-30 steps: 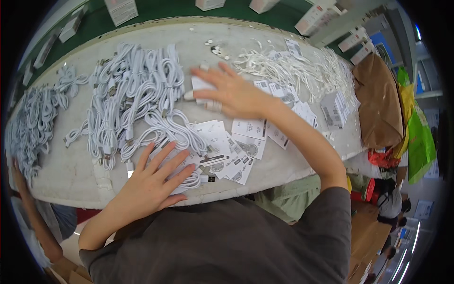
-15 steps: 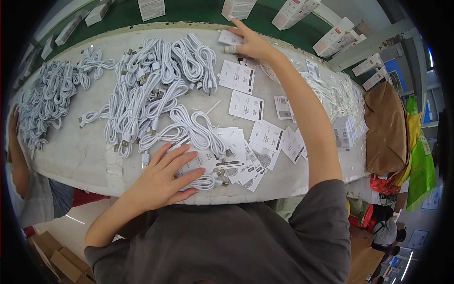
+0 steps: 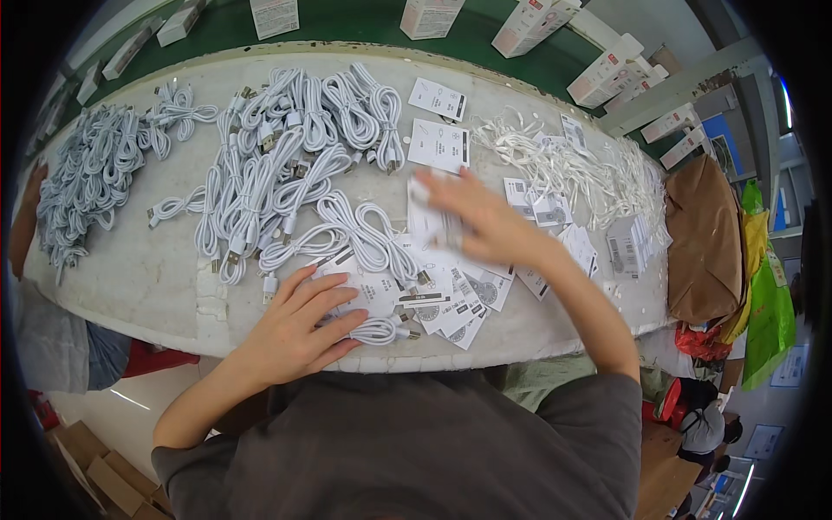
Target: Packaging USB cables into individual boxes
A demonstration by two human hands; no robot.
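Fingers (image 3: 334, 299) of left hand (image 3: 295, 334) flat on card (image 3: 368, 290) (cable (image 3: 377, 329) beneath).

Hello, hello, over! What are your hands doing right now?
Left hand flat on white paper cards and a coiled white cable. Right hand blurred, carrying a white card. More cable bundles beyond.

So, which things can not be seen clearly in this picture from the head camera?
- Right hand: motion blur; whether it grips the white card cannot be told.
- Coiled white cable and printed cards: partly covered by the left hand.
- White boxes on the green belt: cut off by the top edge.
- Print on the cards: too small.
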